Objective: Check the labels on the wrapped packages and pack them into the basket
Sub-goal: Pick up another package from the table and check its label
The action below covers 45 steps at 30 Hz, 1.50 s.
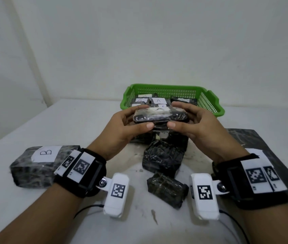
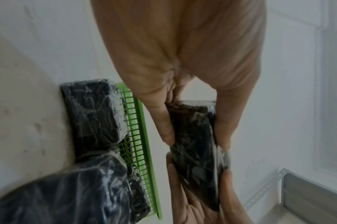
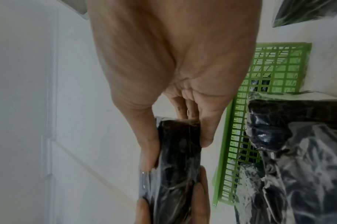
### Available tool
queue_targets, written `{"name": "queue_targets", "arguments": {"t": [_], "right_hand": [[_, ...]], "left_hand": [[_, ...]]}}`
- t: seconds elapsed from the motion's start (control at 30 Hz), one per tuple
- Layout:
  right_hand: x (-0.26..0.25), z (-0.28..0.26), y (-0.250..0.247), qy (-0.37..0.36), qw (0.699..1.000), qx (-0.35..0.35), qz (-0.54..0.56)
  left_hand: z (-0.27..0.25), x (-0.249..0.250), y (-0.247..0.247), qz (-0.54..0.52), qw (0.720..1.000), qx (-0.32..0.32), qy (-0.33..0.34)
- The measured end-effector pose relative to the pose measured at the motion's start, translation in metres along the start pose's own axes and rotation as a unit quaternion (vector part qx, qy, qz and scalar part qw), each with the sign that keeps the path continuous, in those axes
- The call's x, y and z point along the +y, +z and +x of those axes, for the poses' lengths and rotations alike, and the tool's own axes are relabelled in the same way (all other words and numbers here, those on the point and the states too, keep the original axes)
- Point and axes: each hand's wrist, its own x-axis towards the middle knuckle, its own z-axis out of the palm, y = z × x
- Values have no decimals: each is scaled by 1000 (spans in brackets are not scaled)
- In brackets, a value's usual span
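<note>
The left hand [image 1: 122, 128] and right hand [image 1: 197, 125] grip opposite ends of one wrapped package [image 1: 160, 116], fingers [image 1: 137, 110] curled over its far edge and thumbs on the near edge, holding it level in the air just in front of the green basket [image 1: 208, 101]. The basket stands on the white tabletop [image 1: 65, 124] and contains packages with labels marked A [image 1: 158, 100]. More packages lie on the tabletop below the hands [image 1: 163, 160], and one labelled B [image 1: 33, 165] lies at the left wrist.
</note>
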Motion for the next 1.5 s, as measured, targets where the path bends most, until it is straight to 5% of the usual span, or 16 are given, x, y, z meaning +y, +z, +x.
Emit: {"name": "queue_targets", "arguments": {"t": [0.27, 0.37, 0.57, 0.93, 1.33, 1.5], "right_hand": [[0, -2, 12, 82, 993, 3, 80], [3, -3, 10, 58, 996, 41, 55], [5, -2, 14, 33, 998, 46, -5], [6, -5, 13, 49, 998, 25, -40], [1, -8, 13, -8, 996, 41, -74], [0, -6, 12, 63, 998, 12, 0]], "left_hand": [[-1, -1, 0, 47, 998, -41, 24], [1, -6, 6, 13, 999, -50, -10], [3, -10, 7, 42, 998, 49, -5], [3, -9, 4, 18, 999, 42, -3], [0, -4, 3, 123, 989, 48, 61], [-2, -2, 2, 150, 985, 37, 74]]}}
